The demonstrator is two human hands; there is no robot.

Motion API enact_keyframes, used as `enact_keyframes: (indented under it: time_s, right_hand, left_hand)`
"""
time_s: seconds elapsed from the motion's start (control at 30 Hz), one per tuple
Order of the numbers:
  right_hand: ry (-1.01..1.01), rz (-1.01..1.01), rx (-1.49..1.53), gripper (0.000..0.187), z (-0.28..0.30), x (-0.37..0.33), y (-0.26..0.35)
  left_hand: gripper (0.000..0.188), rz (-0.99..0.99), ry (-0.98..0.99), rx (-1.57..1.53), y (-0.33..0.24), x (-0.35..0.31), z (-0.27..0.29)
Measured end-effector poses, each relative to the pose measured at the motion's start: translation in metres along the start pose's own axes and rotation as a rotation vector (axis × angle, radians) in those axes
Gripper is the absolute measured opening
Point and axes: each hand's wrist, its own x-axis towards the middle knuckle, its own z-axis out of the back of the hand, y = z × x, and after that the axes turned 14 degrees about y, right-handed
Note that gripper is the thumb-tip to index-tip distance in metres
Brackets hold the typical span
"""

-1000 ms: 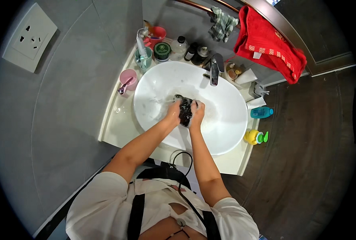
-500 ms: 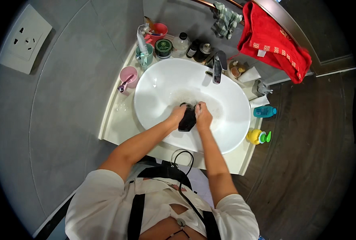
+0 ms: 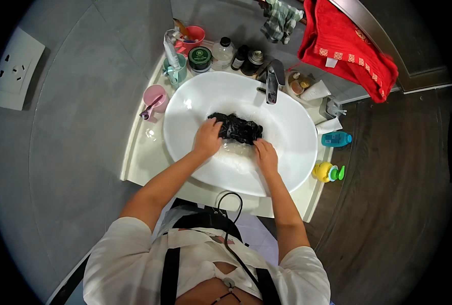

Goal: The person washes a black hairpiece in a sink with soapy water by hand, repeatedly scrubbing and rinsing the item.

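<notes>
A wet black cloth (image 3: 238, 129) lies bunched and spread sideways in the white oval basin (image 3: 292, 152), with thin suds and shallow water around it. At its left end, my left hand (image 3: 207, 138) has its fingers curled over the cloth's edge. My right hand (image 3: 266, 156) pinches the lower right corner with its fingertips. What the cloth is as a garment cannot be made out. Beyond it, the chrome faucet (image 3: 273, 84) stands at the basin's back rim.
Along the left and back of the counter (image 3: 139, 157) stand a pink cup (image 3: 157, 96), a teal cup (image 3: 177, 71), a green-lidded jar (image 3: 200, 59) and several bottles. A blue bottle (image 3: 336, 139) and a yellow pump bottle (image 3: 326, 172) line the right edge. A red towel (image 3: 345, 51) hangs above.
The black cloth went from a compact bundle between my close-set hands to a wider strip laid out farther back in the basin. My hands have moved apart, the left one leftward.
</notes>
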Motion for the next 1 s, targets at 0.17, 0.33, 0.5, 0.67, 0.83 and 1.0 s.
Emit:
enact_keyframes:
  time_s: [0.17,0.33,0.5,0.67,0.83,1.0]
  right_hand:
    - [0.051,-0.095,-0.190,0.051,-0.030,0.042,0.025]
    - [0.265,-0.274,-0.266,0.061,-0.069,0.026,0.020]
    - [0.282,-0.244,-0.291,0.059,-0.064,0.031,0.003]
    - [-0.041,-0.303,0.394,0.042,-0.040,0.041,-0.038]
    - [-0.150,-0.511,-0.052,0.054,-0.057,0.034,-0.009]
    - [0.224,-0.349,0.178,0.058,-0.070,0.027,0.032]
  left_hand:
    - [0.057,-0.098,0.261,0.387,-0.011,0.003,-0.020]
    - [0.058,-0.123,0.273,0.450,0.009,-0.001,-0.039]
    - [0.057,-0.194,0.356,0.295,0.010,0.022,-0.032]
    - [0.047,0.064,0.325,-0.429,0.041,0.038,-0.026]
    - [0.037,0.517,-0.129,-1.345,0.020,0.016,-0.013]
    - [0.043,0.682,0.071,-1.565,0.015,0.002,-0.014]
